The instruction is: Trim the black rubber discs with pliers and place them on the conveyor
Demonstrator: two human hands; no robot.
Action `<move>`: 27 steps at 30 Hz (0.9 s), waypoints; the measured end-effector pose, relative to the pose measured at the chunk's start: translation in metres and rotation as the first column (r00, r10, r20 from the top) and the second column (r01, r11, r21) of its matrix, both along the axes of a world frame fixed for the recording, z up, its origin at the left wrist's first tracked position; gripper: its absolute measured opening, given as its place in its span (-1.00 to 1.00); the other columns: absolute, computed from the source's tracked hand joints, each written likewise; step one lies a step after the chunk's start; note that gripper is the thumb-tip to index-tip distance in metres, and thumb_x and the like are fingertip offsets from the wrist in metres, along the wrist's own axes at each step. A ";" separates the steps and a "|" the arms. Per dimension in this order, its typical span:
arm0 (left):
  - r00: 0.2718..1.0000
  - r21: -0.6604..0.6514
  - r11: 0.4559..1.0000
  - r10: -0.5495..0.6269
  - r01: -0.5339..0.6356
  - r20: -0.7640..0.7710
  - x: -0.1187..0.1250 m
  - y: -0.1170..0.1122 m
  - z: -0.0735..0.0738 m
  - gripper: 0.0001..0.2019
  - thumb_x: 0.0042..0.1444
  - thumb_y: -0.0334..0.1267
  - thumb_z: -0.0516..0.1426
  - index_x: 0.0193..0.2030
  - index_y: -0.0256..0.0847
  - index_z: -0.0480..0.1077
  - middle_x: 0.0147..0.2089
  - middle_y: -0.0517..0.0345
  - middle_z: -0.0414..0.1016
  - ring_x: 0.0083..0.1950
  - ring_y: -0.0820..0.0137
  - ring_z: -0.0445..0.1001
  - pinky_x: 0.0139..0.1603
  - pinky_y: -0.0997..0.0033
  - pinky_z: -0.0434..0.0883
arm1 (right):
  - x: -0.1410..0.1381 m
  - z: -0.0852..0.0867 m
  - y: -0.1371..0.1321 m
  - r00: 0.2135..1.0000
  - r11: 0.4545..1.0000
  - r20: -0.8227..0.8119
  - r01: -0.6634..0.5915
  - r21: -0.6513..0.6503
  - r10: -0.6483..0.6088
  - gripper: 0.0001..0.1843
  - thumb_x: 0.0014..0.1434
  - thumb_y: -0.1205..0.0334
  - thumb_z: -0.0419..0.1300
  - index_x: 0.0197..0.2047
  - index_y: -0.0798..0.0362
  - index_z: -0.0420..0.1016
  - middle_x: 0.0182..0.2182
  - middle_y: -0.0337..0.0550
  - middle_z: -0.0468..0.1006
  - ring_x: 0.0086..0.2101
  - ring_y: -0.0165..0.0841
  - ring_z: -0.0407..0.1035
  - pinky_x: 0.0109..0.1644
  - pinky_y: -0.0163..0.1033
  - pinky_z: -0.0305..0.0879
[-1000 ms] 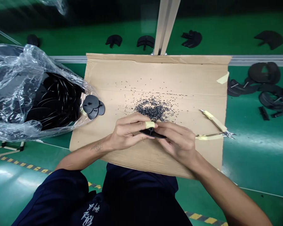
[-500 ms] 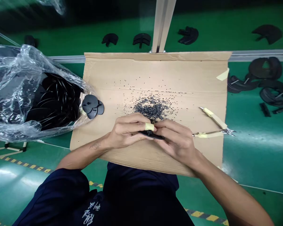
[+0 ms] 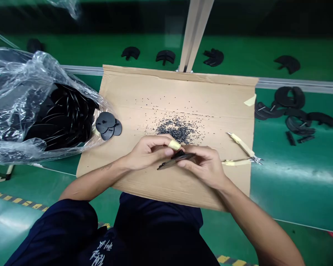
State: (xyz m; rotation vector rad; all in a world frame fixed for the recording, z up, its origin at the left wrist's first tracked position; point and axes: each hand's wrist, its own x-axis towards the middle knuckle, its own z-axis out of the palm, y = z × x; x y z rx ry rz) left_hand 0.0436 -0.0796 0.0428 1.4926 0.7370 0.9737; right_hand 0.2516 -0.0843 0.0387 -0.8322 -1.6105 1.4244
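Note:
A thin black disc (image 3: pixel 169 163) is held tilted above the cardboard, with a small raised dark part on its upper face. My right hand (image 3: pixel 207 162) grips its right side, thumb on the near face and fingers behind. My left hand (image 3: pixel 148 153) is curled at the disc's far edge; its index finger, wrapped in yellow tape (image 3: pixel 174 145), reaches the raised part, and the thumb lies close by. The exact left fingertip contact is partly hidden. Just beyond the hands lies a heap of tiny black bits (image 3: pixel 177 129).
Cardboard (image 3: pixel 122 85) covers the work area. At left, a clear plastic bag (image 3: pixel 22 96) holds many black discs (image 3: pixel 63 122); several loose discs (image 3: pixel 105 122) lie beside it. Nippers with taped handles (image 3: pixel 242 146) rest at right. Curved black parts (image 3: pixel 290 96) sit on the green surface beyond.
The disc has turned from nearly flat to a steeper tilt, its left end now free of my left fingers. My left thumb has moved up near the taped finger. The view has shifted slightly.

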 end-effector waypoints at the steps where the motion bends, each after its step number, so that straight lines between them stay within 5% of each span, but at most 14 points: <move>1: 1.000 -0.032 0.999 0.014 -0.013 0.010 0.001 0.000 -0.001 -0.68 0.26 0.02 0.22 -0.21 -0.23 0.59 -0.28 0.04 0.56 -0.33 0.45 0.51 -0.34 0.46 0.49 | 0.000 0.001 0.001 1.000 0.998 -0.007 -0.026 -0.056 0.025 -0.66 0.15 -0.08 0.40 -0.29 0.05 0.60 -0.38 -0.17 0.64 -0.40 -0.37 0.51 -0.33 -0.30 0.45; 6: 0.991 -0.129 0.989 0.089 -0.076 0.096 0.007 -0.006 -0.007 -0.72 0.15 -0.05 0.34 -0.27 -0.26 0.54 -0.35 0.10 0.56 -0.38 0.49 0.51 -0.39 0.53 0.49 | -0.004 0.001 0.006 0.994 0.976 -0.071 -0.097 -0.195 0.085 -0.64 0.16 -0.10 0.39 -0.25 0.03 0.53 -0.41 -0.25 0.58 -0.43 -0.44 0.45 -0.33 -0.35 0.43; 14: 0.969 -0.116 0.977 0.195 -0.178 0.155 0.015 -0.012 -0.006 -0.74 0.14 -0.10 0.35 -0.24 -0.27 0.53 -0.32 0.12 0.54 -0.32 0.50 0.50 -0.31 0.55 0.46 | -0.006 -0.003 0.008 0.996 0.968 -0.066 -0.073 -0.242 0.058 -0.53 0.04 -0.20 0.44 -0.26 -0.01 0.47 -0.47 -0.31 0.46 -0.47 -0.44 0.37 -0.31 -0.30 0.42; 18: 0.958 -0.283 0.952 0.184 -0.118 0.220 0.018 -0.010 -0.009 -0.67 0.13 0.02 0.34 -0.26 -0.26 0.52 -0.31 0.12 0.55 -0.30 0.47 0.52 -0.28 0.53 0.46 | -0.009 -0.003 0.006 0.998 0.991 0.037 0.053 -0.127 -0.049 -0.59 0.13 -0.18 0.38 -0.25 -0.02 0.45 -0.41 -0.27 0.50 -0.42 -0.40 0.40 -0.31 -0.27 0.40; 21: 0.947 -0.397 0.916 0.168 -0.048 0.273 0.016 -0.008 -0.007 -0.64 0.04 0.01 0.39 -0.29 -0.26 0.51 -0.32 0.15 0.55 -0.30 0.47 0.52 -0.25 0.53 0.45 | -0.001 0.001 0.002 0.954 0.981 0.243 0.151 0.119 -0.176 -0.55 0.23 -0.23 0.27 -0.12 -0.01 0.47 -0.30 -0.16 0.56 -0.36 -0.34 0.44 -0.26 -0.23 0.41; 24: 0.919 -0.504 0.861 0.254 -0.073 0.300 0.011 -0.006 -0.003 -0.68 0.02 -0.08 0.42 -0.23 -0.26 0.53 -0.21 0.13 0.58 -0.22 0.47 0.53 -0.18 0.54 0.45 | 0.025 0.008 -0.010 0.698 0.900 0.606 0.132 0.415 -0.381 -0.51 0.36 -0.21 0.09 0.02 0.03 0.50 -0.33 -0.07 0.58 -0.34 -0.27 0.46 -0.26 -0.20 0.34; 27: 0.891 -0.633 0.774 0.301 -0.019 0.341 0.006 -0.004 0.000 -0.68 0.04 -0.13 0.39 -0.13 -0.24 0.52 -0.04 0.05 0.60 -0.14 0.36 0.60 -0.12 0.43 0.51 | 0.058 0.012 -0.032 0.196 0.872 0.850 0.107 0.477 -0.489 -0.47 0.40 -0.21 0.01 0.04 0.05 0.52 -0.48 -0.09 0.57 -0.50 -0.25 0.41 -0.46 -0.25 0.08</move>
